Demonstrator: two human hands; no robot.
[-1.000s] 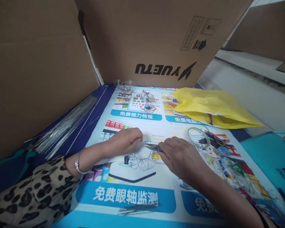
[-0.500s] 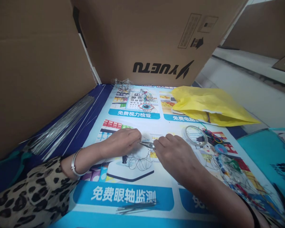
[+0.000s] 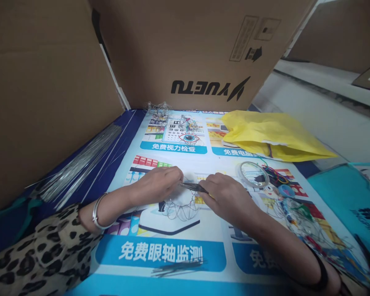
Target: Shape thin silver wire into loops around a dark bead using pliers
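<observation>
My right hand (image 3: 223,193) is closed around the handles of a pair of pliers (image 3: 193,187), whose jaws point left. Close to the jaw tips, my left hand (image 3: 165,183) pinches the edge of a looped wire piece (image 3: 181,207). The thin wire loops hang below both hands in a rounded net shape, over the printed sheet. Where exactly the jaws meet the wire is too small to make out.
Straight wires (image 3: 83,164) lie bundled at the left, and short dark wire pieces (image 3: 179,267) lie in front. A wire coil (image 3: 254,174), a yellow bag (image 3: 274,133) and tangled colored bits (image 3: 299,209) are at the right. A cardboard box (image 3: 185,49) walls the back.
My right hand has turned and shifted slightly, so more of the dark plier handles shows. My left hand stays nearly where it was, with the wire piece.
</observation>
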